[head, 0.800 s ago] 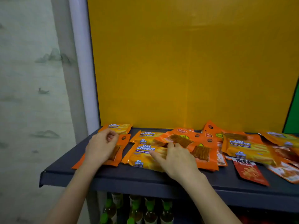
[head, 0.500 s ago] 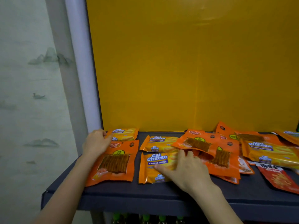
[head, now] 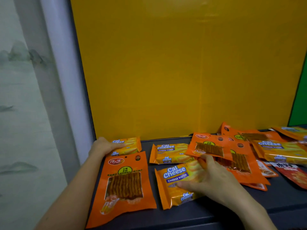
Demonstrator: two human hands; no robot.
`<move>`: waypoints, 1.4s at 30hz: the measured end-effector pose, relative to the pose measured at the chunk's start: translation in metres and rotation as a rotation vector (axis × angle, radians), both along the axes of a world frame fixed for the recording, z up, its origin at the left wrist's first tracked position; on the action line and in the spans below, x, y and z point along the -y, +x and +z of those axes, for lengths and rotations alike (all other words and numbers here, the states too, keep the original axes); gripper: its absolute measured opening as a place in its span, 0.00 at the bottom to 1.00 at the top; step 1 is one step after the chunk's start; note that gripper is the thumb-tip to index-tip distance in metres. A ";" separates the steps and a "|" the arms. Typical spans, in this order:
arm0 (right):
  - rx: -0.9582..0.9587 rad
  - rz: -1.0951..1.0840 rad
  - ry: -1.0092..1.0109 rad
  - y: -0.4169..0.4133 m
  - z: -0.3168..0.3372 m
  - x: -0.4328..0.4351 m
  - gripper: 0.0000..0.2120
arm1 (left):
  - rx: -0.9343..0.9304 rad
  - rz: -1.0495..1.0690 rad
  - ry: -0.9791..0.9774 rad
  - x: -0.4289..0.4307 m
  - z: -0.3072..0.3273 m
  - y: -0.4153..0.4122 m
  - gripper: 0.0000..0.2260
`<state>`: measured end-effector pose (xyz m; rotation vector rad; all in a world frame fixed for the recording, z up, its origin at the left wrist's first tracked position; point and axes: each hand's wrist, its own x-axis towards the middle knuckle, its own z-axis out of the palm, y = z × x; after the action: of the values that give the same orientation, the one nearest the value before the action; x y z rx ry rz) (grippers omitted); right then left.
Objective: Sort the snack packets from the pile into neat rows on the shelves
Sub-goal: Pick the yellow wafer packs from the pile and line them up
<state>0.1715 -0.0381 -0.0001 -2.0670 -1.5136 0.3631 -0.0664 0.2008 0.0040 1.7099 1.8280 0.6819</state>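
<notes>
I saw left hand gripping rear wafer packet, centre left, at shelf back corner. Right hand lay spread, fingers relaxed, on front wafer packet, lower centre. Pile sat centre right.

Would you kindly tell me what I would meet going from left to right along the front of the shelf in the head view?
Orange stick packet → Cal Cheese packet → right hand, lying on that packet → overlapping orange packets → red packet.
</notes>
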 end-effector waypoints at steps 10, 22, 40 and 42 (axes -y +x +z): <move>-0.125 -0.050 -0.003 0.006 0.005 0.001 0.44 | 0.286 -0.102 -0.176 -0.007 0.010 0.007 0.40; -0.290 -0.132 0.278 0.008 -0.001 0.010 0.42 | 0.609 -0.152 -0.064 0.002 0.013 -0.008 0.17; -0.785 -0.318 0.608 0.121 -0.002 0.108 0.20 | 0.811 -0.441 0.225 0.118 0.101 0.105 0.04; -0.802 -0.342 0.644 0.146 0.000 0.138 0.24 | 0.853 -0.493 0.150 0.153 0.100 0.144 0.05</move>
<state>0.3173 -0.1756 -0.0002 -1.3655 -0.6533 0.4260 0.0773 0.0480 0.1044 1.5132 0.7574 1.1153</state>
